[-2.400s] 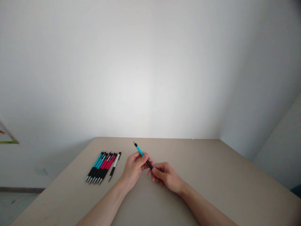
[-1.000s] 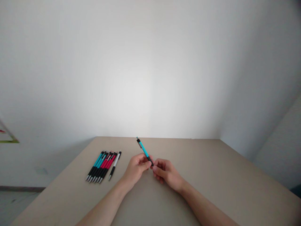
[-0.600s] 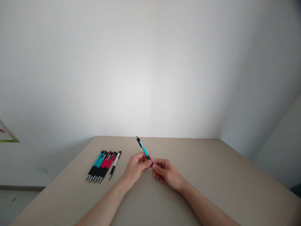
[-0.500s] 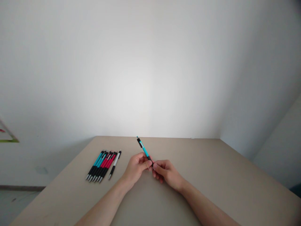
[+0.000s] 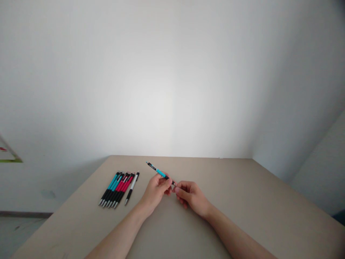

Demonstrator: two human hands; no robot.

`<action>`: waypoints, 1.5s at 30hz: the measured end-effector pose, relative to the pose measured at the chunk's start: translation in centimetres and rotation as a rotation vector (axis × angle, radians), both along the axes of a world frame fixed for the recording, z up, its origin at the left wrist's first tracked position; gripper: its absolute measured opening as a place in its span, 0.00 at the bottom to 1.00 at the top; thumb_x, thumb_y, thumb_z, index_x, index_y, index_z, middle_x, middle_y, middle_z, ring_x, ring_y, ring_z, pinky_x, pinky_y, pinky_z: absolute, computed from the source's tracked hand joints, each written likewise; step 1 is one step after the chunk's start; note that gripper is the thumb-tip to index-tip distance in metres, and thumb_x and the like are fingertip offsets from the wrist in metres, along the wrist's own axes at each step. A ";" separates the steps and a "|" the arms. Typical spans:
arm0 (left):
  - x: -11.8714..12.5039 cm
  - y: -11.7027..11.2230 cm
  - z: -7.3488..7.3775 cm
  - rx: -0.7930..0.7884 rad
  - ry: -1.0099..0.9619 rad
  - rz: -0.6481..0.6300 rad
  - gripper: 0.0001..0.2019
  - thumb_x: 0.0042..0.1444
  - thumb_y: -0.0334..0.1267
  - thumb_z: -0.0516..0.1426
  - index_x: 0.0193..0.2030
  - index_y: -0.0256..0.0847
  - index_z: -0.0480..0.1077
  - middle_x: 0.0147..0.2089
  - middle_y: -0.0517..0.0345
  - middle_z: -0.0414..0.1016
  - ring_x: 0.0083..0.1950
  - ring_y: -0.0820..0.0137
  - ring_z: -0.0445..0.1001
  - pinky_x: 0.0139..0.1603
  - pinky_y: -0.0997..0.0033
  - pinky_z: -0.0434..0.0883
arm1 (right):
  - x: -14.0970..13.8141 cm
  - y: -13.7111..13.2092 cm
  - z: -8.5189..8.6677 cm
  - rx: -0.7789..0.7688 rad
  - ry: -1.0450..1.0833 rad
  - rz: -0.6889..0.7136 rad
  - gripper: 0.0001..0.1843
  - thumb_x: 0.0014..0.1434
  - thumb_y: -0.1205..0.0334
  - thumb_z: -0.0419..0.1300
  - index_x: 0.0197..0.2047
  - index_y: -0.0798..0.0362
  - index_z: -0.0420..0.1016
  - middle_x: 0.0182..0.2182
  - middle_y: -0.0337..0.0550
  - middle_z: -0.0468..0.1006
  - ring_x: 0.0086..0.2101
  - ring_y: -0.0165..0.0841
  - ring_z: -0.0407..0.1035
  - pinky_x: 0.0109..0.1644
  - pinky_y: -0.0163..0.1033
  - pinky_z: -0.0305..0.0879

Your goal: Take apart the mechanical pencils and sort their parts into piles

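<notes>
Held up over the table in my left hand [image 5: 156, 190] is a blue pen [image 5: 162, 174] with a black grip and black clip. It slants from upper left down to the right, its clip end pointing away from me. The thumb and fingers of this hand pinch the black grip. My right hand [image 5: 191, 196] is closed in a pinch right at the pen's tip. Whether it grips the tip itself or a small part there, I cannot make out.
Left of my hands, several blue pens [image 5: 110, 187] and red pens [image 5: 124, 186] lie side by side on the beige table [image 5: 231, 201]. A white pen [image 5: 132, 187] lies slightly apart on their right. Behind the table stands a white wall [image 5: 172, 79].
The blue pen has tipped over to the left and now lies flatter, its clip end lower. My left hand has turned slightly with it. My right hand stays nearly in place.
</notes>
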State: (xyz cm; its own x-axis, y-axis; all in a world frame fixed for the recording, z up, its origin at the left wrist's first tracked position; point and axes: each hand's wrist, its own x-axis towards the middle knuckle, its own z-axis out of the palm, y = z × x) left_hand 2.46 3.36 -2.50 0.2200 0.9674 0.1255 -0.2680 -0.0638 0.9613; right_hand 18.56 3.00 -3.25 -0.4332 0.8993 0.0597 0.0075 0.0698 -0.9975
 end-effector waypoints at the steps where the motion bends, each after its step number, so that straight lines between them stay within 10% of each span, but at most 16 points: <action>1: 0.0 0.0 -0.1 -0.002 -0.004 -0.002 0.14 0.49 0.43 0.62 0.35 0.38 0.64 0.28 0.58 0.75 0.25 0.74 0.68 0.27 0.74 0.64 | 0.0 0.0 0.0 0.002 -0.002 0.001 0.17 0.52 0.49 0.59 0.25 0.56 0.68 0.17 0.33 0.64 0.16 0.23 0.54 0.17 0.29 0.52; 28: -0.3 0.0 0.0 -0.117 -0.078 0.048 0.16 0.49 0.44 0.63 0.36 0.38 0.63 0.33 0.52 0.78 0.34 0.64 0.79 0.35 0.68 0.71 | 0.2 0.6 -0.8 0.131 -0.201 -0.265 0.07 0.50 0.64 0.59 0.32 0.58 0.75 0.17 0.32 0.64 0.15 0.22 0.56 0.17 0.29 0.51; 45: -0.3 -0.4 0.5 -0.155 -0.128 0.019 0.15 0.48 0.42 0.64 0.34 0.38 0.64 0.32 0.55 0.76 0.37 0.61 0.79 0.39 0.62 0.74 | 0.3 0.5 -0.7 0.213 -0.143 -0.241 0.13 0.55 0.55 0.57 0.38 0.56 0.74 0.23 0.37 0.70 0.16 0.23 0.58 0.17 0.30 0.55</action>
